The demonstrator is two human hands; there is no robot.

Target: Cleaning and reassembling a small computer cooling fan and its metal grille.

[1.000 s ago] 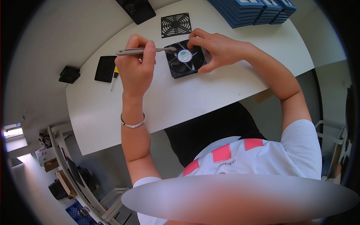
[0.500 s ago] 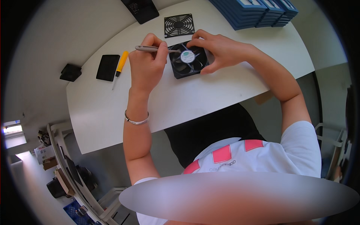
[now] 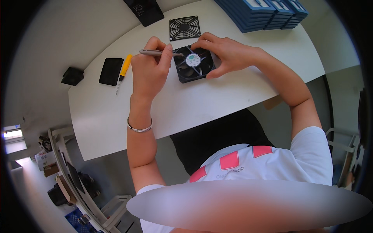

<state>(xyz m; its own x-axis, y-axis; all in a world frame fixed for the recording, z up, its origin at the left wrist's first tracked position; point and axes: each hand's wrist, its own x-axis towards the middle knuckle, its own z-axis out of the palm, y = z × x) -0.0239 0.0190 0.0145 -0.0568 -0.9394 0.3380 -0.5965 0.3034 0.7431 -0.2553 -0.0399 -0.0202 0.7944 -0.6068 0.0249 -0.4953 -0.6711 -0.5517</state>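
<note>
Working at a square black fan (image 3: 193,62) on the white table (image 3: 190,101), both hands engaged. Left hand (image 3: 149,72), at the fan's 9 o'clock, pinches a slim grey-handled tool (image 3: 150,52) pen-fashion; its tip sits at the blades, about 10 o'clock from the hub. Right hand (image 3: 231,53) curves round the frame, holding it, fingertips near 12, thumb near 4.

Progress: black grille (image 3: 184,28) already lies apart from the fan, just short of 12 o'clock. Yellow-handled screwdriver (image 3: 125,66) rests unheld towards 9, beside a flat black rectangle (image 3: 111,71). Work at the blades looks under way; how much remains cannot be told, the recesses being too dark.

Fan appears to lie flat, turned slightly askew. Dark frame, struts reaching out from the hub, pale round label (image 3: 193,59) with a green mark; greyish sheen on a blade near 7.
</note>
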